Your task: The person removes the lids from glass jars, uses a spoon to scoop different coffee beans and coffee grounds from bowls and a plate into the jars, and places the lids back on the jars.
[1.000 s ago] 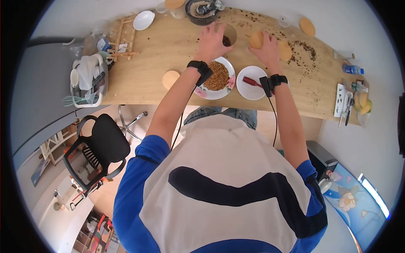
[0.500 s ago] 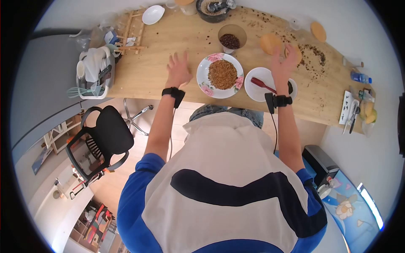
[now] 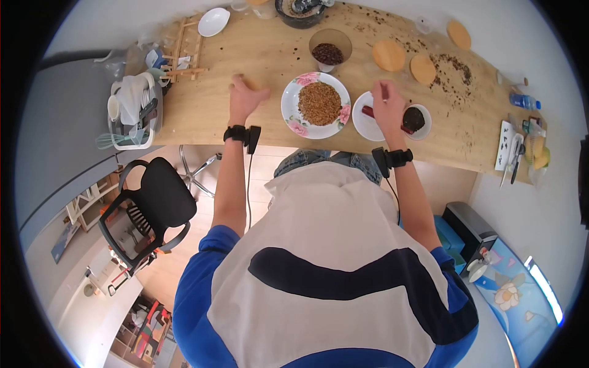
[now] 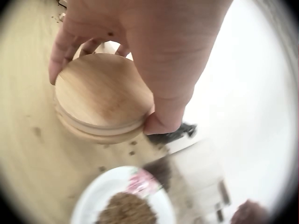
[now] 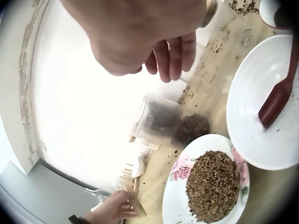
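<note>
My left hand (image 3: 246, 100) grips a round wooden lid (image 4: 105, 91) by its edge, left of the flowered plate (image 3: 292, 116) heaped with brown grains (image 3: 319, 104). A pale ring runs round the lid's side. My right hand (image 3: 388, 109) is above the white bowl (image 3: 366, 130), fingers loosely curled and holding nothing in the right wrist view. A dark red spatula (image 5: 275, 102) lies in that bowl. Beside it stands a small white bowl (image 3: 427, 126) of dark contents (image 3: 414, 119). Behind the plate is a clear jar (image 3: 331, 38) with dark beans (image 3: 327, 54) in it.
Two wooden lids (image 3: 389, 55) lie right of the jar, near scattered dark bits (image 3: 451, 67). A dark mortar (image 3: 300, 20) stands at the back. A wooden rack (image 3: 183, 52) and a dish basket (image 3: 156, 126) are at the left, knives (image 3: 515, 153) at the right.
My left hand has left the jar, moved left and taken hold of the wooden lid. My right hand has let go of a lid and come back over the white bowl.
</note>
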Motion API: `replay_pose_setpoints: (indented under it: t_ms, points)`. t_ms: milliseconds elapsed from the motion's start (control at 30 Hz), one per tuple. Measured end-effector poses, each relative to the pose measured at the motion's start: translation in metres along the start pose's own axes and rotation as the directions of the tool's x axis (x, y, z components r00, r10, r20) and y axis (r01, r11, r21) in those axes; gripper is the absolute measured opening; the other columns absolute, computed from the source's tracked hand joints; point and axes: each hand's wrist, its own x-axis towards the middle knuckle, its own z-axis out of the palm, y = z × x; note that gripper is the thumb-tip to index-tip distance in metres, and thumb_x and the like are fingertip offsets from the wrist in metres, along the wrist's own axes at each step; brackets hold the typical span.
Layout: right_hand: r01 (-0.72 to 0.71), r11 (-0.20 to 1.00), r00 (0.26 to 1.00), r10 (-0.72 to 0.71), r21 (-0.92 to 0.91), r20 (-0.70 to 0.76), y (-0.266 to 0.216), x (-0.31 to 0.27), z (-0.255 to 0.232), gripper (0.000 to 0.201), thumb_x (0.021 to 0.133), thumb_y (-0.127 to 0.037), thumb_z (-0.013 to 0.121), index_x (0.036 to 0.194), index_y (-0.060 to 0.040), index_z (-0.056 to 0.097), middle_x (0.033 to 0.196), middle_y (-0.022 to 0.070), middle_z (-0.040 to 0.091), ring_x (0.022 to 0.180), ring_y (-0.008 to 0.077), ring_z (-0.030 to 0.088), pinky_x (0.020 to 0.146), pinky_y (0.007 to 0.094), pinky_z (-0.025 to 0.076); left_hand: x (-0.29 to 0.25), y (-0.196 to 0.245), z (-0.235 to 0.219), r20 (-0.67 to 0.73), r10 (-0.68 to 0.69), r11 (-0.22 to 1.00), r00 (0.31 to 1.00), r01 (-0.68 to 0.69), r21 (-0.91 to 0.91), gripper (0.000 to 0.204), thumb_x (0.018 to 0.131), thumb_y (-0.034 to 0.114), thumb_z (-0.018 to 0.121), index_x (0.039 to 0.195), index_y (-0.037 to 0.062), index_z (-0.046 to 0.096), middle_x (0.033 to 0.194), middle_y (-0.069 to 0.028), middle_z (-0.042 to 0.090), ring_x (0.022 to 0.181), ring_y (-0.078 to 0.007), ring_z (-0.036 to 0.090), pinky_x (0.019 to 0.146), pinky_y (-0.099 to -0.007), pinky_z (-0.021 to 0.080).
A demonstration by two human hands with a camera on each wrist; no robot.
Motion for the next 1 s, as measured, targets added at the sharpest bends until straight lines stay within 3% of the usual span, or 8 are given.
replay_pose_setpoints:
  t_ms: [33, 100, 233, 400, 467, 633, 800, 1000]
  points:
    - [-0.066, 0.996, 0.990, 0.058, 0.059, 0.128, -0.003, 0.001, 0.004, 0.021, 0.084, -0.019, 0.059, 0.095, -0.0012, 0.057, 0.082, 0.0126, 0.063, 0.075, 0.0190, 0.060, 0.069, 0.0301, 0.047, 0.006, 0.004, -0.005, -0.176, 0.120, 0.958, 0.977, -0.160, -0.236, 0.084, 0.059, 0.024, 0.078, 0.127, 0.0080, 0.031, 0.114, -0.0207, 0.044, 0.104, -0.0341, 0.049, 0.082, -0.0438, 0.046]
    - [-0.135, 0.985, 0.962, 0.104, 0.109, 0.254, -0.014, 0.004, 0.016, 0.026, 0.085, -0.021, 0.059, 0.102, -0.0016, 0.056, 0.087, 0.0129, 0.063, 0.080, 0.0174, 0.061, 0.073, 0.0287, 0.047, -0.003, 0.070, -0.038, -0.105, 0.188, 0.689, 0.977, -0.207, -0.695, 0.076, 0.067, 0.015, 0.077, 0.127, 0.0072, 0.031, 0.110, -0.0149, 0.047, 0.101, -0.0240, 0.052, 0.084, -0.0391, 0.046]
    - [-0.193, 0.823, 0.930, -0.020, 0.534, 0.366, -0.042, 0.016, 0.040, 0.041, 0.088, -0.027, 0.056, 0.119, -0.0021, 0.045, 0.100, 0.0123, 0.060, 0.091, 0.0162, 0.057, 0.080, 0.0278, 0.045, 0.007, 0.132, -0.008, -0.277, 0.474, 0.256, 0.836, -0.432, -0.865, 0.073, 0.063, 0.008, 0.079, 0.118, 0.0060, 0.032, 0.115, -0.0134, 0.045, 0.107, -0.0226, 0.048, 0.086, -0.0350, 0.044]
    - [0.007, 0.811, 0.994, -0.072, 0.585, 0.088, -0.059, 0.045, 0.046, 0.045, 0.088, -0.028, 0.055, 0.120, 0.0013, 0.045, 0.103, 0.0155, 0.059, 0.097, 0.0218, 0.058, 0.084, 0.0311, 0.044, 0.010, 0.164, 0.015, -0.343, 0.555, 0.451, 0.758, -0.620, -0.642, 0.073, 0.057, 0.013, 0.082, 0.112, 0.0050, 0.035, 0.119, -0.0140, 0.043, 0.111, -0.0253, 0.045, 0.093, -0.0367, 0.039]
    - [0.094, 0.980, 0.993, -0.105, 0.177, 0.056, -0.050, 0.048, 0.050, 0.048, 0.085, -0.030, 0.057, 0.118, 0.0031, 0.047, 0.106, 0.0192, 0.059, 0.099, 0.0279, 0.057, 0.086, 0.0343, 0.044, 0.012, 0.164, 0.020, -0.312, 0.549, 0.472, 0.775, -0.596, -0.649, 0.075, 0.055, 0.015, 0.083, 0.112, 0.0041, 0.036, 0.120, -0.0144, 0.043, 0.112, -0.0263, 0.044, 0.095, -0.0371, 0.038]
    - [0.108, 0.991, 0.991, -0.113, 0.084, 0.065, -0.035, 0.045, 0.062, 0.049, 0.081, -0.032, 0.061, 0.115, 0.0014, 0.050, 0.108, 0.0213, 0.058, 0.101, 0.0325, 0.056, 0.086, 0.0366, 0.044, 0.013, 0.149, 0.030, -0.285, 0.615, 0.631, 0.736, -0.675, -0.383, 0.080, 0.056, 0.020, 0.081, 0.124, 0.0027, 0.040, 0.129, -0.0170, 0.038, 0.115, -0.0326, 0.044, 0.093, -0.0386, 0.041]
    - [0.037, 0.999, 0.985, -0.038, 0.008, 0.168, -0.034, 0.043, 0.064, 0.048, 0.080, -0.031, 0.062, 0.116, -0.0009, 0.051, 0.110, 0.0224, 0.056, 0.103, 0.0363, 0.054, 0.086, 0.0384, 0.044, 0.009, 0.140, 0.035, -0.262, 0.569, 0.636, 0.780, -0.619, -0.461, 0.077, 0.058, 0.018, 0.079, 0.125, 0.0045, 0.045, 0.132, -0.0167, 0.036, 0.119, -0.0336, 0.041, 0.096, -0.0380, 0.040]
    - [0.326, 0.935, 0.944, -0.314, -0.142, 0.102, -0.034, 0.041, 0.072, 0.057, 0.080, -0.030, 0.060, 0.126, -0.0016, 0.042, 0.125, 0.0247, 0.044, 0.105, 0.0395, 0.051, 0.086, 0.0413, 0.044, 0.014, 0.131, 0.041, -0.203, 0.571, 0.654, 0.795, -0.590, -0.474, 0.074, 0.058, 0.015, 0.077, 0.125, 0.0058, 0.048, 0.137, -0.0177, 0.031, 0.122, -0.0337, 0.038, 0.097, -0.0371, 0.039]
